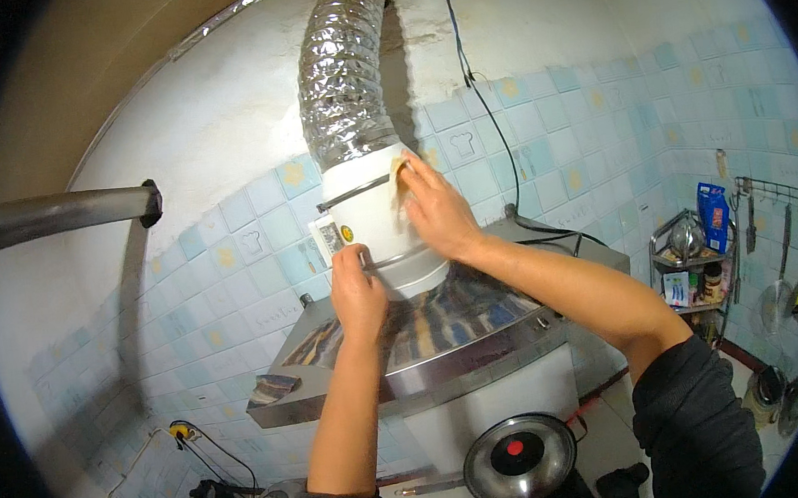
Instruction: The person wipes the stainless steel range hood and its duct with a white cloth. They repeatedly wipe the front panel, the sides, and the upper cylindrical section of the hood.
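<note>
A white cylindrical duct fan housing (376,216) stands above a metal range hood (442,371). Crinkled silver flexible ducting (344,65) rises from its top. My right hand (438,208) presses a thin tan cloth (397,180) with its fingers against the housing's upper right side. Curled fingers of my left hand (358,293) touch the lower left of the housing, just below a round yellow sticker (347,233). A dark clamp band (355,192) crosses the housing's upper part. The hood's sloping face carries a striped multicoloured covering (439,322).
Black cables (494,121) hang down the tiled wall to the hood. Below is a lidded wok (521,459). A corner rack (694,256) with bottles and packets is at the right, beside hanging utensils (783,278). A metal pipe (70,213) enters the wall at left.
</note>
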Demonstrator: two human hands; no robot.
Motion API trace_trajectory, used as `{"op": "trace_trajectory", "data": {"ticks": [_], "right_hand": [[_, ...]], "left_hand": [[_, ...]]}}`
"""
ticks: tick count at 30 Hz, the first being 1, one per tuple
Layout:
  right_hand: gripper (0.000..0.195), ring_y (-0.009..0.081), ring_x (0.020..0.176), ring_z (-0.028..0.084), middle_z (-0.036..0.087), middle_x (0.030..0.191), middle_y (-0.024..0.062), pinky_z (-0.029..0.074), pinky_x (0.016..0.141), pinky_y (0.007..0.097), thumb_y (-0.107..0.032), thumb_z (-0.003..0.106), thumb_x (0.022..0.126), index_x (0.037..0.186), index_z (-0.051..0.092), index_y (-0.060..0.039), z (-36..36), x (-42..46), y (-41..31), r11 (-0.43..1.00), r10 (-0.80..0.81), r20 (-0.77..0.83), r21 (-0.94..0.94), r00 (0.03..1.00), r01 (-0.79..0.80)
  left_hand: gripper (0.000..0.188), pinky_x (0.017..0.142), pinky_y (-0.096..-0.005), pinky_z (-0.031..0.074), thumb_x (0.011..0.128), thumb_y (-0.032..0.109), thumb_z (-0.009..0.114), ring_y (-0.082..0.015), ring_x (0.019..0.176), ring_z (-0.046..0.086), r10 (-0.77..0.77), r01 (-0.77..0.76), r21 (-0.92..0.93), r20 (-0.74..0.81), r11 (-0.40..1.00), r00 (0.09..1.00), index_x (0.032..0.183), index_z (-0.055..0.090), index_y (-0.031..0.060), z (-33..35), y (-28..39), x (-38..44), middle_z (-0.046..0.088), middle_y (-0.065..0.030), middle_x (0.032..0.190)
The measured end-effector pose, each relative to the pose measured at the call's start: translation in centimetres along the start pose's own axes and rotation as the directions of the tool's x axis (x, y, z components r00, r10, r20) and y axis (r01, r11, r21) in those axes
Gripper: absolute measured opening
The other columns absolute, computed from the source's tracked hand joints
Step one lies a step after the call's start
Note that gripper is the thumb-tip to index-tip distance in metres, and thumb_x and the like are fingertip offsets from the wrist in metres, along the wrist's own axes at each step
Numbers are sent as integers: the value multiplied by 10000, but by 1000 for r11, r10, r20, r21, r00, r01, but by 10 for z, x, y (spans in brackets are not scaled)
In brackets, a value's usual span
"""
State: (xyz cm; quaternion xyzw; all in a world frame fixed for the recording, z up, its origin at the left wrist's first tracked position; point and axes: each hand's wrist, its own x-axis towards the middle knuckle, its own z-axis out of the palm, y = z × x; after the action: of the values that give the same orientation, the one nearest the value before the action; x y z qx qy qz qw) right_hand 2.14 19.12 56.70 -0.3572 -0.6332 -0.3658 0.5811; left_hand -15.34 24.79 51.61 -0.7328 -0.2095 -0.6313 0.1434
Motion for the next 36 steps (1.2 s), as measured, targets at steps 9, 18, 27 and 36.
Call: {"op": "trace_trajectory", "data": {"ticks": [9,18,27,36], "right_hand": [[399,416,1050,564,592,1163,244,439,932,457,-253,390,929,1092,578,59,19,65,94,831,552,244,-93,797,-548],[502,413,1232,431,465,1325,259,355,1023,468,-321,426,922,1276,485,29,46,67,62,796,588,113,91,801,-598],[458,316,1352,318,406,1415,167,183,1136,464,-195,514,866,1287,491,-16,51,41,-13,868,-309,138,-363,941,338],[427,263,1353,334,399,1431,132,248,1124,426,-175,510,841,1244,529,-36,29,9,2,705,-533,444,-238,720,668]], "left_hand": [[406,807,-446,469,679,-103,512,-391,975,543,-7,7,36,-2,999,1000,1059,519,39,4,12,5,538,-168,1052],[385,771,-434,471,677,-122,505,-382,950,550,-13,14,42,-36,999,999,1031,526,30,3,11,4,541,-167,1011],[384,750,-406,491,699,-119,506,-361,911,596,-104,105,28,-52,994,993,1050,520,35,10,0,1,560,-164,1021],[321,756,-395,496,736,-102,501,-334,927,616,-161,162,52,-29,985,987,1036,511,13,7,-16,-5,581,-174,1008]]}}
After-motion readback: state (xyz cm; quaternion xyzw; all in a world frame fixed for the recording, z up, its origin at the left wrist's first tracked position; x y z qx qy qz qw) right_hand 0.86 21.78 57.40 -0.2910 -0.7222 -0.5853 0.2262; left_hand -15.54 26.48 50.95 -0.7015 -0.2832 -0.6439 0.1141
